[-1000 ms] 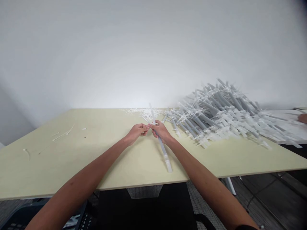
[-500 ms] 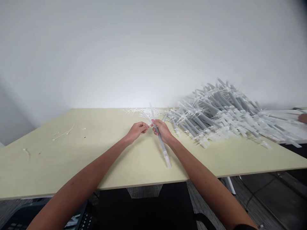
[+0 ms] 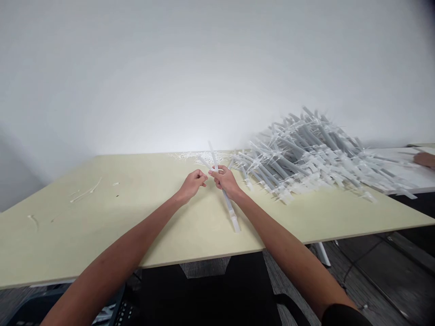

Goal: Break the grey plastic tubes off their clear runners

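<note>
My right hand (image 3: pixel 226 182) is closed around a long, flat translucent plastic strip (image 3: pixel 229 209), which slants from upper left to lower right. A clear collar sits near the strip's lower end, and thin pieces like cable ties show by the fingers. Just left of it, my left hand (image 3: pixel 190 185) is pinched closed. Whatever may be between its fingertips is too small to make out. A small gap separates the two hands. Beyond them lies a scatter of thin white cable ties (image 3: pixel 193 155).
A large heap of similar strips (image 3: pixel 306 158) covers the table's right side. Loose ties (image 3: pixel 86 192) lie on the left of the pale yellow table (image 3: pixel 136 240). A dark basket (image 3: pixel 119 308) stands below the front edge. Another person's hand (image 3: pixel 424 159) shows at far right.
My left hand has drawn slightly away from the strip. My right hand's fingers have shifted on it. The whole view has moved a little.
</note>
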Action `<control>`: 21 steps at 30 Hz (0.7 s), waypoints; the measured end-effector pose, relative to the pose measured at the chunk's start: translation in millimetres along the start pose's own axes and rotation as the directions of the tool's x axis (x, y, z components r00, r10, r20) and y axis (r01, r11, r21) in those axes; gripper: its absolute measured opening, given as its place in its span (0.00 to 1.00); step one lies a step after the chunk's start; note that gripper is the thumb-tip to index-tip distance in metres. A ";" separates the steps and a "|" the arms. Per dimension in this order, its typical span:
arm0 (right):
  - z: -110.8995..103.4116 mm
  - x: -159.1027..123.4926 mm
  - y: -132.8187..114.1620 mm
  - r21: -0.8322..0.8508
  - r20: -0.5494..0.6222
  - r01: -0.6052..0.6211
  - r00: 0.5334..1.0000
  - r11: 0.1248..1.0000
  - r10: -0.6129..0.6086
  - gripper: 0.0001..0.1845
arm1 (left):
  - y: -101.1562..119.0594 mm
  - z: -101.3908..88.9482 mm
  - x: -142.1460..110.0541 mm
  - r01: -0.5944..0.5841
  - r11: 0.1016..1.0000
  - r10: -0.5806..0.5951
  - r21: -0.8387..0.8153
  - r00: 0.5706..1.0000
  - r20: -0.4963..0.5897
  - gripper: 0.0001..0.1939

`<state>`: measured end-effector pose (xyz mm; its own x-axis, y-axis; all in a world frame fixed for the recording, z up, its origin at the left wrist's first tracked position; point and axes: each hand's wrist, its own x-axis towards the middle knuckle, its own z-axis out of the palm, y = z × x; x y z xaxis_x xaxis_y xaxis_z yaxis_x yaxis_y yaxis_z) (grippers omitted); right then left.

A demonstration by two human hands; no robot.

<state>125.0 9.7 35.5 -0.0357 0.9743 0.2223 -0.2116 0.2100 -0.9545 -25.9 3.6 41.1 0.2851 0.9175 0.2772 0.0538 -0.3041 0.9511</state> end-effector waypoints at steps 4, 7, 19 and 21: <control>-0.7 1.2 0.7 -0.021 -0.018 -0.001 1.000 1.000 0.001 0.24 | -0.2 -1.3 0.7 0.023 1.000 -0.022 0.018 1.000 -0.012 0.12; -2.3 2.4 1.5 -0.037 -0.044 0.002 0.999 0.999 -0.003 0.22 | 0.9 -2.7 0.1 0.027 0.999 -0.027 0.025 1.000 -0.003 0.12; 2.1 -3.0 -2.4 -0.049 0.023 0.037 0.999 0.998 -0.036 0.18 | -0.7 -9.5 -1.8 0.112 0.993 -0.108 -0.029 0.988 0.109 0.21; 5.7 -4.7 -3.8 -0.043 0.074 0.045 0.996 0.998 -0.042 0.17 | 0.0 -8.7 -1.2 0.095 0.995 -0.091 -0.028 0.989 0.115 0.23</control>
<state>120.4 3.8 39.2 -0.0993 0.9560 0.2760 -0.1712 0.2569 -0.9512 -34.6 4.8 41.9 0.3875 0.9057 0.1719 0.0542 -0.2085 0.9765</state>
